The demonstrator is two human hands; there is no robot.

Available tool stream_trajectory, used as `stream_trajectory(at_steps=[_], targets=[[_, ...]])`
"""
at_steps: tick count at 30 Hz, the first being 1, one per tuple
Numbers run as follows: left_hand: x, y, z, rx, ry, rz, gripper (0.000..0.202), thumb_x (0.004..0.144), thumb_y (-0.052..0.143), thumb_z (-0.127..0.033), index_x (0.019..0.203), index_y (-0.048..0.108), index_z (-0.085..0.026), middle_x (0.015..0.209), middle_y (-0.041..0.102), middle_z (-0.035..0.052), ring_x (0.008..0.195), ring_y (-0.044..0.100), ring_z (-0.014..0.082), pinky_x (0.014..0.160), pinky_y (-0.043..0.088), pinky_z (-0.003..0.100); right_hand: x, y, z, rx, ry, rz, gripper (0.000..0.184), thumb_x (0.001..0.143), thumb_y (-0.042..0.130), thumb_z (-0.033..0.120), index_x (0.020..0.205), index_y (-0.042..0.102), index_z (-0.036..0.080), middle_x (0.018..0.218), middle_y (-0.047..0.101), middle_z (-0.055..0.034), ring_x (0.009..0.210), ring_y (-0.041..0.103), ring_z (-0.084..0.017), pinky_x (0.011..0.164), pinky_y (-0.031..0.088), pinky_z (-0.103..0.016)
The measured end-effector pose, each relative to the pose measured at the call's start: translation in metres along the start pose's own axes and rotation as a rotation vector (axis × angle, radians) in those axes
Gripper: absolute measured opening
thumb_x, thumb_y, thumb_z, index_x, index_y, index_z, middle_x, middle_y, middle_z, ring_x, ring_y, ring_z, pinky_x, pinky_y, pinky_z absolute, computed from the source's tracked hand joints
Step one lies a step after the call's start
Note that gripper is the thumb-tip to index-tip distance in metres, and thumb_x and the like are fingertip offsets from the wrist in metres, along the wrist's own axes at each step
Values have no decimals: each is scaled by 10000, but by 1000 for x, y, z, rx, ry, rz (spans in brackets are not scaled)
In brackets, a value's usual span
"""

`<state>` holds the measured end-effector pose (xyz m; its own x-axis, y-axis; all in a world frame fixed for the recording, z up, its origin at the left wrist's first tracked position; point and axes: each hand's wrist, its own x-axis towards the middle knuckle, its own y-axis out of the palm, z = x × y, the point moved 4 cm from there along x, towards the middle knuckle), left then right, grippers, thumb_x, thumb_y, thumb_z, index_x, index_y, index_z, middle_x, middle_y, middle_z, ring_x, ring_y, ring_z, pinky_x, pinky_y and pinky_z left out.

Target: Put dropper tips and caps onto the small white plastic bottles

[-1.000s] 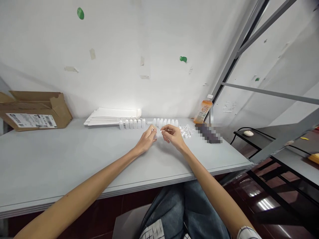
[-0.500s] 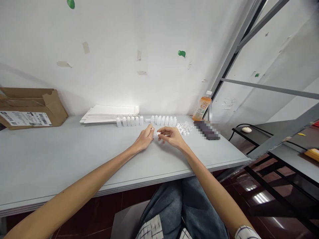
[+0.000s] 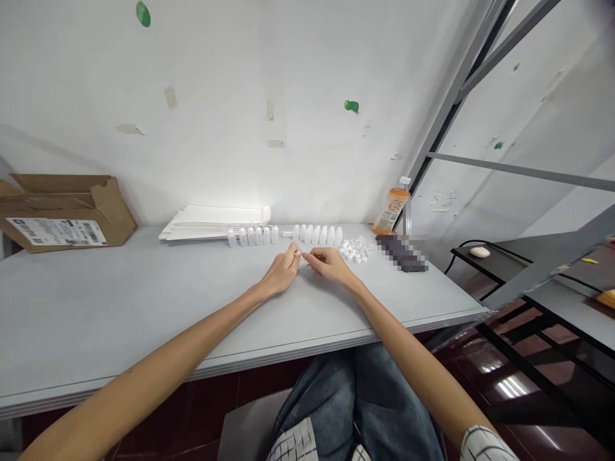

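My left hand is closed round something small and whitish that its fingers mostly hide. Against its fingertips my right hand is pinched, with a bit of a small white piece showing at the fingers. Behind the hands stand two rows of small translucent plastic bottles. The left row of bottles has thin tips on top; the right row of bottles has plain necks. To the right of my right hand lies a heap of small white and clear plastic caps.
A stack of flat white sheets lies by the wall, with an open cardboard box farther left. An orange drink bottle leans at the right, behind a dark blurred object. A metal frame rises there.
My right hand has moved left and its fingers have closed in, so the two hands now meet. The white piece in it has come up to my left fingertips. The view has shifted slightly.
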<state>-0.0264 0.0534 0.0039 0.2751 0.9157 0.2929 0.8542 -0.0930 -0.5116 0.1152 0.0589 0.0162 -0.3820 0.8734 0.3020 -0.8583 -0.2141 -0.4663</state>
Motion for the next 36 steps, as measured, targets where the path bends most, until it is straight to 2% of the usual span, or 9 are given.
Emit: stream_trajectory(at_steps=[3,6,9,12,16,20,25,29,36], targets=[[2,-3,3,-28,-37,-29,203,937,321,-362,806,394,-225,616,440,-40,593,489,141,616,465,263,7,0,2,183,69,47,407,779,628,564,758,576,161,569,564,17,446,547,-117,406,391,-233],[5,-7,8,-58,-58,-64,197,946,300,-352,812,378,-230,617,424,-44,593,487,140,616,453,257,14,-1,5,306,89,143,417,708,721,523,831,619,137,664,624,-29,599,647,-177,449,480,-256],[7,-9,11,-47,-70,-99,189,950,285,-334,818,372,-232,619,426,-42,598,497,146,611,425,252,19,-1,3,340,82,214,429,679,758,488,869,642,122,702,641,-49,668,661,-195,501,526,-281],[8,-7,11,43,-79,-125,187,956,267,-321,814,352,-234,605,434,-41,576,487,153,595,374,253,21,0,-4,282,91,248,414,735,694,528,808,615,128,662,617,-42,603,629,-174,464,484,-265],[10,0,9,180,-56,-93,160,955,263,-271,816,334,-238,586,409,-45,538,448,158,580,303,261,23,3,-14,64,63,216,464,875,470,587,648,470,182,533,511,17,454,456,-99,435,343,-238],[12,4,9,197,-63,-88,148,954,264,-259,824,333,-240,603,405,-46,527,427,157,567,275,263,26,7,-21,-50,25,196,526,924,330,600,583,365,202,500,403,35,486,352,-100,501,307,-260],[24,9,10,169,-99,-68,164,958,261,-268,811,327,-239,585,391,-50,541,436,161,566,273,264,29,6,-32,171,161,210,523,902,367,621,580,358,209,509,355,40,457,330,-99,447,254,-259],[35,12,10,97,-129,-94,189,965,246,-289,800,322,-238,577,380,-54,532,425,154,559,274,259,28,-1,-38,303,198,127,418,873,475,561,653,397,214,539,399,49,418,354,-96,396,217,-247],[35,16,11,121,-112,-86,156,958,254,-264,821,323,-237,569,358,-61,501,398,149,546,264,262,29,-4,-43,203,128,86,443,884,477,533,601,361,213,506,357,47,458,329,-101,445,263,-252]])
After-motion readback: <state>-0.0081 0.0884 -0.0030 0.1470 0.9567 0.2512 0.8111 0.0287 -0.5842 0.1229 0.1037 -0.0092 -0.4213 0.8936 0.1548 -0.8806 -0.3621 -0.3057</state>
